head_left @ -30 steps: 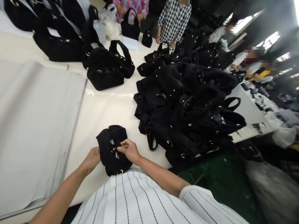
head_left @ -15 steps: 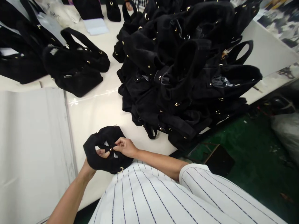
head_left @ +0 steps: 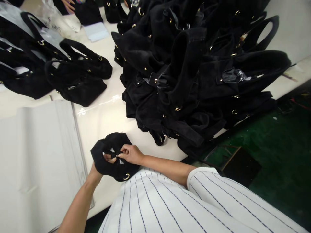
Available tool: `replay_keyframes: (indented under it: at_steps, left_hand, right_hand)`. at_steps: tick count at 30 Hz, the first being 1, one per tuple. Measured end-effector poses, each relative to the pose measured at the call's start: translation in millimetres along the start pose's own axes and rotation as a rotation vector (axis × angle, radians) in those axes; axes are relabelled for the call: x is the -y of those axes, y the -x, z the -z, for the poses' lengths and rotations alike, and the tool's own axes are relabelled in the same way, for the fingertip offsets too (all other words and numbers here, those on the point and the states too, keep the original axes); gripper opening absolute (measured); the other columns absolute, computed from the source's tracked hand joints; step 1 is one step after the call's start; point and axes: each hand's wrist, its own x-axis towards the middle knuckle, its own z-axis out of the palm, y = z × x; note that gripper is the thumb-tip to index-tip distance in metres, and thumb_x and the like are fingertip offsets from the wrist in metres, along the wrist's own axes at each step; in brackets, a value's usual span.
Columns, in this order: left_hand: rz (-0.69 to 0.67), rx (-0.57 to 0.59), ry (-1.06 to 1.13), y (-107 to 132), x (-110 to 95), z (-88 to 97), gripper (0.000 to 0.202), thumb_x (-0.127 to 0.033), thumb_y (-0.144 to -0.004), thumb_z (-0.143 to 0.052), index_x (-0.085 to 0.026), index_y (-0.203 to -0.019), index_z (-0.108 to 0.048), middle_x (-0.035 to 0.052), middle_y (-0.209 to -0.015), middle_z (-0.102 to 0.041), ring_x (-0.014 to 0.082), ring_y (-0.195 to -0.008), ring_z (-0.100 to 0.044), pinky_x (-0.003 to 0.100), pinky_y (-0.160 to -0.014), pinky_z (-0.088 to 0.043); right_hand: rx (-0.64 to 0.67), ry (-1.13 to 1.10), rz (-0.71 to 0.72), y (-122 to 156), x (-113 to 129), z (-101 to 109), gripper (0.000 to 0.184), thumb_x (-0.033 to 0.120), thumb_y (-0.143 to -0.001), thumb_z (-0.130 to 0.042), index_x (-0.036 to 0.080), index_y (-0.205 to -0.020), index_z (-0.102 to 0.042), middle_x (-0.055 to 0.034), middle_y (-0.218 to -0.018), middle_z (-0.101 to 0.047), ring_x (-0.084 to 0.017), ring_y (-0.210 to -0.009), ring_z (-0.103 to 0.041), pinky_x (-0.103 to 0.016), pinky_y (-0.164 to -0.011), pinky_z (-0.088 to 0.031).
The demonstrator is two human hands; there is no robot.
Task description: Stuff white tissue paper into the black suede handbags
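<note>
A small black fabric handbag point(head_left: 104, 163) with gold rings is held at the table's near edge, against my striped shirt. My left hand point(head_left: 109, 158) reaches under its handle, and the fingertips show through the opening, closed on the bag near a small gold fitting. From the right, my right hand point(head_left: 131, 154) pinches at the same fitting, thumb and forefinger close together. Bits of pale lining or label show inside the bag. Most of my left palm is hidden behind the black fabric.
A large heap of black handbags point(head_left: 157, 97) covers the table's right side. More black bags point(head_left: 80, 77) stand at the left. White sheets point(head_left: 48, 155) lie at the near left, and a pale paper point(head_left: 96, 31) lies farther back. Another person's hand point(head_left: 68, 5) shows at the top.
The camera view has shifted and turned slightly. Both hands keep their hold on the bag, with the fingers hardly moved. Another person's hand has come into view at the top left.
</note>
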Motion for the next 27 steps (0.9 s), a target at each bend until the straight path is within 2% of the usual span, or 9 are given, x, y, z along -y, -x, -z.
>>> replay_keyframes:
  at_steps: [5, 9, 12, 14, 16, 19, 21, 25, 27]
  left_hand:
    - [-0.007, -0.024, 0.016, 19, 5, 0.0, 0.048, -0.056, -0.062, -0.080, -0.014, -0.079, -0.065, 0.0019, -0.063, -0.064, 0.0158, -0.056, -0.057, 0.026, -0.051, -0.044]
    - [-0.048, -0.097, 0.012, 39, 15, -0.7, 0.066, -0.069, -0.074, -0.062, -0.012, -0.107, -0.068, 0.0118, -0.095, -0.073, 0.0290, -0.094, -0.066, 0.041, -0.084, -0.054]
    - [-0.061, -0.232, -0.045, 58, 26, -0.7, 0.068, -0.065, -0.077, -0.061, -0.015, -0.123, -0.063, 0.0138, -0.120, -0.068, 0.0355, -0.125, -0.054, 0.051, -0.110, -0.038]
    - [-0.072, -0.267, -0.088, 74, 37, -5.5, 0.066, -0.061, -0.077, -0.064, -0.019, -0.127, -0.061, 0.0127, -0.132, -0.062, 0.0356, -0.135, -0.045, 0.052, -0.116, -0.029]
    - [-0.084, -0.236, -0.085, 91, 51, -16.9, 0.074, -0.060, -0.076, -0.067, -0.021, -0.137, -0.052, 0.0142, -0.141, -0.055, 0.0353, -0.138, -0.043, 0.052, -0.116, -0.031]
    - [-0.092, -0.189, -0.066, 109, 67, -42.6, 0.108, -0.058, -0.065, -0.076, -0.025, -0.153, -0.023, 0.0186, -0.155, -0.036, 0.0372, -0.145, -0.032, 0.055, -0.112, -0.036]
    - [-0.086, -0.210, -0.079, 113, 67, -58.8, 0.121, -0.054, -0.060, -0.081, -0.025, -0.155, -0.012, 0.0209, -0.157, -0.030, 0.0382, -0.145, -0.031, 0.055, -0.109, -0.040]
    - [-0.120, -0.269, -0.164, 102, 46, -68.0, 0.098, -0.052, -0.065, -0.079, -0.019, -0.145, -0.034, 0.0194, -0.137, -0.056, 0.0354, -0.124, -0.057, 0.050, -0.102, -0.048]
    - [-0.147, -0.269, -0.184, 96, 36, -56.6, 0.082, -0.050, -0.063, -0.080, -0.019, -0.133, -0.049, 0.0148, -0.122, -0.066, 0.0341, -0.112, -0.063, 0.048, -0.099, -0.049]
  right_hand:
    - [0.055, -0.083, -0.063, -5, 0, -1, 0.021, 0.032, -0.092, -0.056, 0.016, -0.079, -0.062, 0.0009, -0.069, -0.063, -0.010, -0.061, -0.060, -0.022, -0.061, -0.049]
    - [0.089, -0.054, -0.064, -2, 0, -1, 0.013, 0.025, -0.093, -0.055, 0.016, -0.089, -0.063, -0.0004, -0.075, -0.066, -0.011, -0.065, -0.064, -0.023, -0.065, -0.053]
    - [0.068, 0.051, -0.021, 3, 4, 5, 0.014, 0.022, -0.091, -0.055, 0.016, -0.101, -0.063, -0.0018, -0.084, -0.067, -0.012, -0.071, -0.065, -0.026, -0.071, -0.055]
    - [0.018, 0.136, 0.035, 5, 10, 16, 0.029, 0.018, -0.087, -0.058, 0.019, -0.116, -0.060, -0.0047, -0.103, -0.066, -0.015, -0.085, -0.065, -0.032, -0.084, -0.055]
    - [0.011, 0.261, 0.154, -1, 22, 29, 0.056, 0.008, -0.079, -0.059, 0.025, -0.133, -0.053, -0.0060, -0.129, -0.058, -0.020, -0.111, -0.058, -0.038, -0.101, -0.046]
    - [0.162, 0.613, 0.488, -28, 46, 41, 0.088, -0.003, -0.070, -0.053, 0.031, -0.149, -0.035, -0.0046, -0.153, -0.038, -0.025, -0.138, -0.037, -0.043, -0.114, -0.032]
    - [0.314, 0.829, 0.650, -56, 62, 37, 0.095, -0.006, -0.067, -0.053, 0.031, -0.152, -0.031, -0.0052, -0.157, -0.033, -0.029, -0.142, -0.031, -0.047, -0.114, -0.030]
    - [0.695, 0.838, 0.568, -106, 83, 15, 0.082, -0.001, -0.065, -0.062, 0.024, -0.142, -0.048, -0.0083, -0.140, -0.054, -0.027, -0.128, -0.051, -0.036, -0.104, -0.043]
    - [0.721, 0.798, 0.480, -114, 87, 9, 0.077, 0.008, -0.062, -0.072, 0.022, -0.136, -0.054, -0.0083, -0.128, -0.061, -0.028, -0.117, -0.058, -0.035, -0.097, -0.048]
